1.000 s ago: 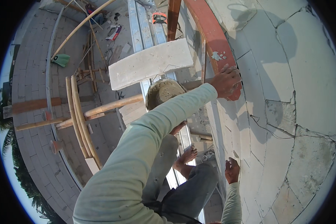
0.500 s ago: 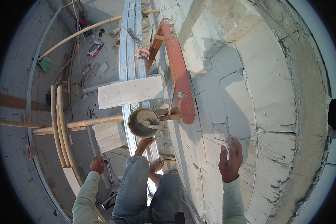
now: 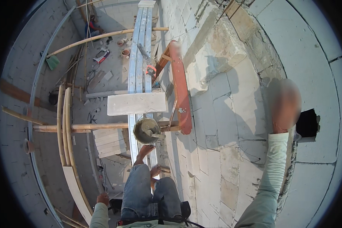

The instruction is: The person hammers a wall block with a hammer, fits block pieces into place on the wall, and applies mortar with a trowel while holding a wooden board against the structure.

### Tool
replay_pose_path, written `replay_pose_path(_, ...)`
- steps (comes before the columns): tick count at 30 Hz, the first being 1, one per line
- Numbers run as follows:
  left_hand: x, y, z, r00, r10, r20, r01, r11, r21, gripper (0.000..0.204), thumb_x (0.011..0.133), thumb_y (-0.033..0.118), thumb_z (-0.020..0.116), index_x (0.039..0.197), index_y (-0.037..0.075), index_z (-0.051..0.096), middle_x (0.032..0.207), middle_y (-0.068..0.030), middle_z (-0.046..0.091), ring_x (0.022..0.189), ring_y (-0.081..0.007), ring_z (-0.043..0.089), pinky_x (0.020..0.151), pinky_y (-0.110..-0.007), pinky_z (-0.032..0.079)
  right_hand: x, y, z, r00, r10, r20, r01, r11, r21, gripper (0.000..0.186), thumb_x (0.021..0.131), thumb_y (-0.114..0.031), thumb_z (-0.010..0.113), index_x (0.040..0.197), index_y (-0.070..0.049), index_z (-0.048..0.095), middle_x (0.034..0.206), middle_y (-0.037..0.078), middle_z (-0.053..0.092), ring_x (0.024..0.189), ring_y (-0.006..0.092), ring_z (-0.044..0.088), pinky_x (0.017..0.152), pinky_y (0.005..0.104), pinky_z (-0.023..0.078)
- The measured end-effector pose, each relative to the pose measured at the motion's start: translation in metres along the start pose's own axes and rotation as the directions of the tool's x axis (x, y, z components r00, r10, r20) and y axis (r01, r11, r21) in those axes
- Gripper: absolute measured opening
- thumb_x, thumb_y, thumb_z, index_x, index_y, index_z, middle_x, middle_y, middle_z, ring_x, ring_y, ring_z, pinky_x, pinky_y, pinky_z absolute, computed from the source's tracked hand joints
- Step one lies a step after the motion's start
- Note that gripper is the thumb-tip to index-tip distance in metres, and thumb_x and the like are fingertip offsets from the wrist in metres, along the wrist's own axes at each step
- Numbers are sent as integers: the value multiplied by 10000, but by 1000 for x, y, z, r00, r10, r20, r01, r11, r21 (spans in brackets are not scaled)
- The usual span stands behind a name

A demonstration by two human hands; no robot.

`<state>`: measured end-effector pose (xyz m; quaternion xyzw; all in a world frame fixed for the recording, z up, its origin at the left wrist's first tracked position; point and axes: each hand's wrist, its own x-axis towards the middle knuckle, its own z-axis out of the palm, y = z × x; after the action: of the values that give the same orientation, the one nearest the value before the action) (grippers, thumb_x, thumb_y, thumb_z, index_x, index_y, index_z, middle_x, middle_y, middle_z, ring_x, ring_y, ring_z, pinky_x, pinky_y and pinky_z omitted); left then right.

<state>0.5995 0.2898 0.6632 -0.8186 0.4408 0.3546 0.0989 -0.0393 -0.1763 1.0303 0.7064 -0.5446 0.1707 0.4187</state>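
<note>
To the right of the bucket [image 3: 147, 131], the right hand [image 3: 287, 108] is seemingly reaching along the wall [image 3: 211, 159], the left hand [image 3: 102, 198] is hanging lower-left, their finger states I cannot tell, and the next move is probably needing balance.

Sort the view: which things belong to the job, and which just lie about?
Likely in the job:
block wall, nearest the right hand
bucket of grey mix beside a foot

Seemingly just lying about:
orange-handled tool on metal beams
reddish containers
</note>
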Motion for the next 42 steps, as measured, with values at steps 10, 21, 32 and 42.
replay_pose_path(10,-98,-12,-34,979,-198,-53,184,964,-192,309,829,223,541,1062,59,662,1051,-207,657,999,-384,616,866,-439,486,0,12,29,920,94,381,155,806,-572,420,900,-201,521,1319,-161,515,1440,53,417,1389,263,303,1109,570,180)
replay_pose_path(21,-50,50,-59,958,-202,-204,108,911,-398,344,830,262,529,1080,71,668,989,-197,668,943,-401,612,828,-450,470,3,3,44,852,170,495,185,786,-590,415,947,-211,463,1358,-152,467,1500,-15,350,1430,222,225,1102,604,162)
replay_pose_path(32,41,113,-141,971,-120,-208,17,899,-438,367,813,263,528,1097,79,672,1028,-208,661,988,-377,628,852,-415,490,-17,21,45,935,50,352,107,904,-413,481,942,-171,469,1408,-87,388,1535,35,291,1440,254,202,1118,599,124)
replay_pose_path(42,50,103,-185,936,-165,-311,-47,815,-577,391,800,282,576,1122,78,661,1003,-199,679,983,-349,641,866,-398,483,-14,21,41,894,20,447,158,921,-357,480,946,-133,409,1422,-93,361,1538,83,277,1433,286,220,1114,612,107)
